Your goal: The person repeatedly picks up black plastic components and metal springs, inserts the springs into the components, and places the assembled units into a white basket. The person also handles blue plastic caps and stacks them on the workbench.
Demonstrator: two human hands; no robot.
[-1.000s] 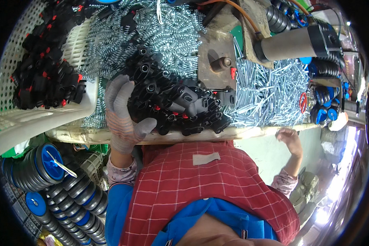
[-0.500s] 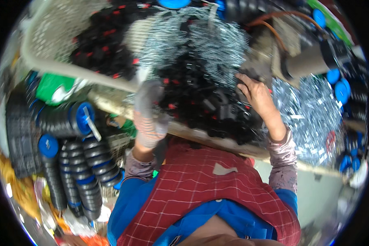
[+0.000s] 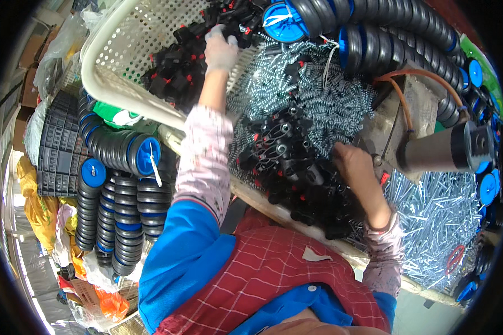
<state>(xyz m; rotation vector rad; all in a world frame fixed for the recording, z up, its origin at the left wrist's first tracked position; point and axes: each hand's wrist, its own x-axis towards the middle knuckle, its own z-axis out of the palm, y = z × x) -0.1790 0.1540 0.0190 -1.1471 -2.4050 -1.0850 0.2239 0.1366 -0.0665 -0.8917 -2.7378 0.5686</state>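
My left hand (image 3: 221, 49), in a pale glove, reaches far out to the rim of a white perforated basket (image 3: 114, 61) and closes on a black plastic part with red dots (image 3: 229, 34). The basket holds a heap of the same black parts (image 3: 173, 78). My right hand (image 3: 353, 163), bare, rests on the edge of a pile of black parts (image 3: 288, 162) on the bench, fingers curled down into them; what it grips is hidden. Shiny metal springs (image 3: 313, 92) lie heaped between both hands.
A grey cylindrical tool (image 3: 441, 148) with an orange hose stands right of my right hand. Silver screws (image 3: 436, 218) cover the bench's right end. Stacks of black discs with blue caps (image 3: 117, 151) fill the left and top. A black crate (image 3: 58, 148) sits far left.
My left hand has moved from the bench edge up and out to the white basket. My right hand came up onto the black pile. The view has swung left.
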